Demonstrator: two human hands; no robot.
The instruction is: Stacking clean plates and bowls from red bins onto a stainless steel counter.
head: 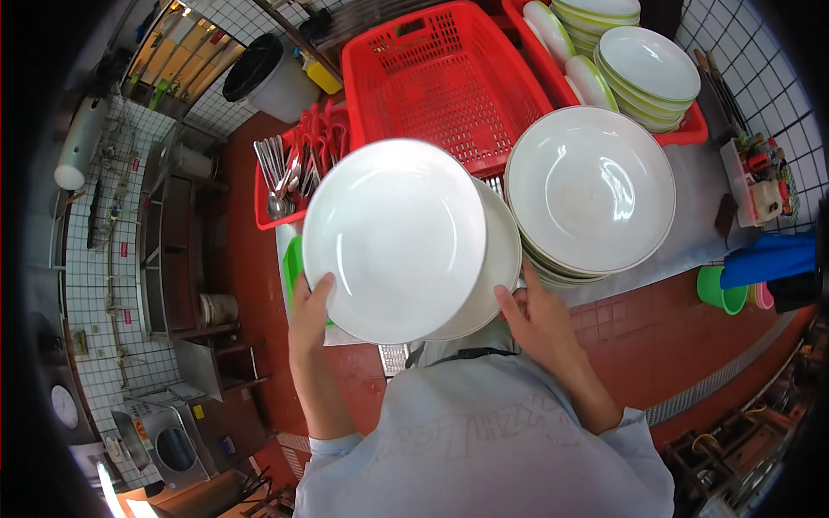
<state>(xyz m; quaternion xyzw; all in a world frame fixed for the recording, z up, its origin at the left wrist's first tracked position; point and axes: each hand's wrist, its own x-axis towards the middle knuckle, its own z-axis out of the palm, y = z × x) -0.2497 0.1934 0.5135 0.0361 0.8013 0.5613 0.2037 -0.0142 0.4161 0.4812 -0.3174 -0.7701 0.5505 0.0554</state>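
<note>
A round white plate (395,239) is gripped at its lower left rim by my left hand (312,311), the thumb on its upper face. Partly behind it lies a second white plate (499,259), overlapped so that only its right part shows. My right hand (541,317) holds that second plate by its right rim, the thumb on top. A small grey piece, too hidden to name, shows by the fingers of that hand. Just right of the held plates stands a stack of large white plates (589,188) on the metal table (686,213).
Behind the plates is a red perforated plastic basket (447,84). To its left, a red tray (262,201) holds spoons and red-handled utensils. Green-rimmed white bowls (647,65) stand stacked in another red basket (696,126). A green container (293,259) lies partly hidden beside the left hand.
</note>
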